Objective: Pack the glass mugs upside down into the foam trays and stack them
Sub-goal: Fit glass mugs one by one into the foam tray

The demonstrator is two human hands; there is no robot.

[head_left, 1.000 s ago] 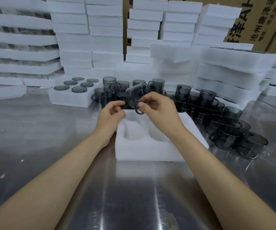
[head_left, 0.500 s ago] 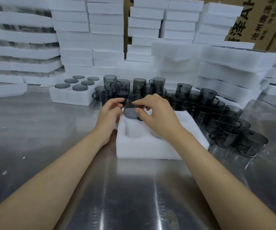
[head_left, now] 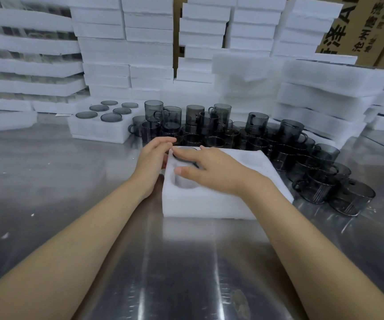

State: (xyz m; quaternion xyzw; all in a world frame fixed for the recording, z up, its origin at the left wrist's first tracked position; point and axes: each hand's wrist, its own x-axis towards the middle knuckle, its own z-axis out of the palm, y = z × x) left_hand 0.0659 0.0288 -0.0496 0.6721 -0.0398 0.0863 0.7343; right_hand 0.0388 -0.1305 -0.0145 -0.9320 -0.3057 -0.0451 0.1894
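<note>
A white foam tray (head_left: 209, 204) lies on the steel table in front of me. A smoky grey glass mug (head_left: 185, 150) sits upside down in its far-left hole, only its base showing. My right hand (head_left: 211, 169) lies flat over the tray with straight fingers pressing on that mug's base. My left hand (head_left: 154, 158) rests against the tray's far-left corner, fingers extended toward the mug. The near-left hole (head_left: 186, 182) holds nothing. Several loose grey mugs (head_left: 267, 139) crowd the table behind and to the right of the tray.
A filled foam tray (head_left: 100, 128) with upside-down mugs stands at the back left. Tall stacks of white foam trays (head_left: 149, 42) line the back. Cardboard boxes (head_left: 357, 24) rise at the far right. Bare steel table (head_left: 47, 181) spreads to the left and in front.
The mug held tilted in the air by both hands has gone down upside down into the tray's far-left hole. My right hand has flattened onto its base.
</note>
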